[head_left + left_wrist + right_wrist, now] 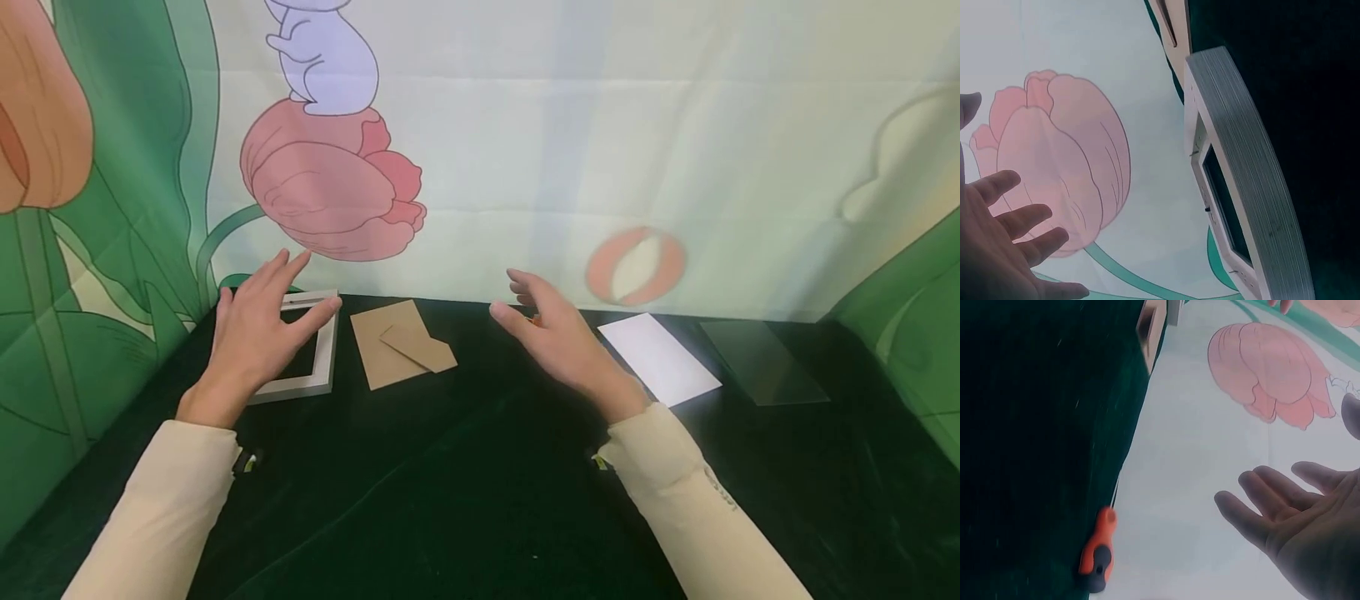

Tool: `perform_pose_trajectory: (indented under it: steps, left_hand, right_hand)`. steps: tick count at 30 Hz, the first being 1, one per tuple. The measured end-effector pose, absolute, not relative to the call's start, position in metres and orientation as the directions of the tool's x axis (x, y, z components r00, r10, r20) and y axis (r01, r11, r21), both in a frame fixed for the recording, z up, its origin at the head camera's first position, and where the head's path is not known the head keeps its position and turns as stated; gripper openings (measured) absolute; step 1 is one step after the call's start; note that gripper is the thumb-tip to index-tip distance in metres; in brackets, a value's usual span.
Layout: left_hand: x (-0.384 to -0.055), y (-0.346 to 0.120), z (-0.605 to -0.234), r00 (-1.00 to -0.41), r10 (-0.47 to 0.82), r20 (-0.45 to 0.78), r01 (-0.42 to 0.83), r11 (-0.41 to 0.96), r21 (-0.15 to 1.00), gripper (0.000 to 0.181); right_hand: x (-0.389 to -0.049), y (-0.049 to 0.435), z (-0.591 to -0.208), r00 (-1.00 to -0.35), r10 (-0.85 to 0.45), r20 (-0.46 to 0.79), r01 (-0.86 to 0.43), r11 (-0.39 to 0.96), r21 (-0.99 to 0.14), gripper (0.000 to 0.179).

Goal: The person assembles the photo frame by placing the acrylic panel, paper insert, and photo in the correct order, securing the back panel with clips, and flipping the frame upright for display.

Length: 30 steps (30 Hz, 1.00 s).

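Right wrist view: orange-and-black-handled screwdriver [1099, 553] points lengthwise toward brown rectangular cardboard [375, 354]; left hand [258, 329], right hand [557, 335] both released, fingers spread

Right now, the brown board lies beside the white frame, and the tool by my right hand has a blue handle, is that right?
The tool's handle isn't blue: it's orange and black, as the right wrist view shows. The brown board does lie beside the white frame.
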<state>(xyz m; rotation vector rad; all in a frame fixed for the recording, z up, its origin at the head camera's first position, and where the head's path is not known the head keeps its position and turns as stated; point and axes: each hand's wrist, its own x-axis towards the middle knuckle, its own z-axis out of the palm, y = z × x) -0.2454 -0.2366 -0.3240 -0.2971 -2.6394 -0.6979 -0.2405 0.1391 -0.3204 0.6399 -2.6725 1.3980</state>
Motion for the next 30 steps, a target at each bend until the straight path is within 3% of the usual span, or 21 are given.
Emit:
perform_pose_trajectory:
  steps: [21, 30]
  left_hand:
    - [-0.249, -0.262, -0.327, -0.898, 0.070, 0.434, 0.304, 0.813, 0.497, 0.067]
    - [-0.252, -0.273, -0.331, -0.888, 0.040, 0.457, 0.301, 0.803, 0.514, 0.065]
  right_hand:
    - [-0.247, 0.076, -0.327, -0.911, -0.375, 0.170, -0.317, 0.373, -0.872, 0.061]
    - [-0.249, 0.048, -0.334, -0.916, -0.366, 0.164, -0.259, 0.227, -0.939, 0.055]
